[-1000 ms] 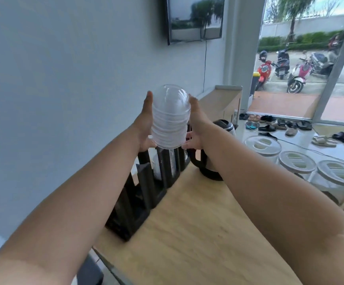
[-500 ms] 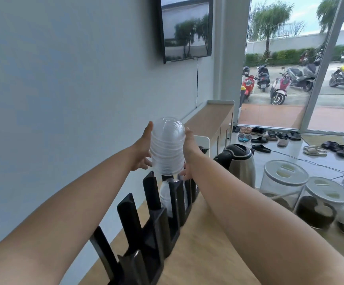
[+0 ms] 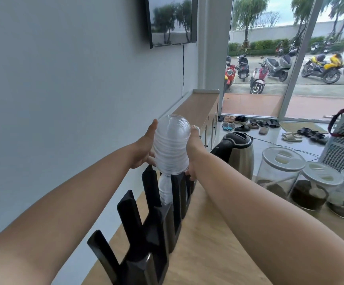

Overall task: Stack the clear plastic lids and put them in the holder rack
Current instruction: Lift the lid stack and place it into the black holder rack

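Head view: a wooden counter (image 3: 208,254) runs along a grey wall. Left hand (image 3: 144,150) and right hand (image 3: 193,153) clasp the stack of clear lids (image 3: 171,147) above the black holder rack (image 3: 156,219), which already holds some lids. Stacking looks done; lowering it in remains.

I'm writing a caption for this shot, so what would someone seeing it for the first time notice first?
First, the stack of clear lids, held upright at centre between the left hand and right hand, just above the black holder rack along the wall edge of the wooden counter. Next, the steel kettle and lidded jars to the right.
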Available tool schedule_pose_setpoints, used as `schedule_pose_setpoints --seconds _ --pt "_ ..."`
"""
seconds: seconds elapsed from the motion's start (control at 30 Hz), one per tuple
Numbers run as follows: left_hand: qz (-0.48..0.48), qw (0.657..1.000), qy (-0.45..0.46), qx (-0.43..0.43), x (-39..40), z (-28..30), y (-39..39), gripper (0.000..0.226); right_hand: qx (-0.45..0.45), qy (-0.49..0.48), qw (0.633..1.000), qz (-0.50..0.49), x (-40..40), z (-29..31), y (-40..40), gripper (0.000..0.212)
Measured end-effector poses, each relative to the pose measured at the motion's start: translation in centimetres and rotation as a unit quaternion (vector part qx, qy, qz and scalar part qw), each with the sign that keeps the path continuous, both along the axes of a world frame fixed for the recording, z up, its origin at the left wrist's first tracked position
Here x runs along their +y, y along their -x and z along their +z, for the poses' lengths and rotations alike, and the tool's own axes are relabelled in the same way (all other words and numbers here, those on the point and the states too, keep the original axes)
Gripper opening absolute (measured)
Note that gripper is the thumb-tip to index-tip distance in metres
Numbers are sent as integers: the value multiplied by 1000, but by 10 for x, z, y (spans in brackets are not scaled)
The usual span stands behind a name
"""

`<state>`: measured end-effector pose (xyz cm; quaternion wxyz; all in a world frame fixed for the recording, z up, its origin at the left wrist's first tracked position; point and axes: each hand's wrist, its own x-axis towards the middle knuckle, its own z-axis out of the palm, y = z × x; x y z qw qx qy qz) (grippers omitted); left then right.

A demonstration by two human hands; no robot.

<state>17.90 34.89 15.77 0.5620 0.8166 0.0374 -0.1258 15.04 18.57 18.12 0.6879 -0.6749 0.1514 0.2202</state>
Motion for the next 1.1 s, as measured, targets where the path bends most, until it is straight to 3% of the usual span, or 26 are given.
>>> schedule_pose_setpoints --seconds 0.17,0.27,0.37,0.53,0.67,0.77,1.1 --pt "-55 998 -9 9 10 1 -12 108 6 -7 1000 -13 -1 -6 -4 83" --pt "-80 997 15 19 13 -7 -13 105 9 -23 999 -41 12 -19 -12 102" --pt "-81 995 56 19 16 -18 -16 98 15 -9 999 -49 24 -67 -61 135" --pt "-74 994 69 43 25 -34 -18 98 8 15 997 -75 27 -33 -19 95" --pt "-58 994 74 48 23 -45 -15 108 13 -14 996 -87 25 -42 -20 83" --pt "-31 995 83 42 20 -51 -15 100 0 -35 994 -102 23 -44 -22 70" --pt "14 990 90 109 20 -71 -16 103 -30 -10 993 -115 29 -62 -22 48"
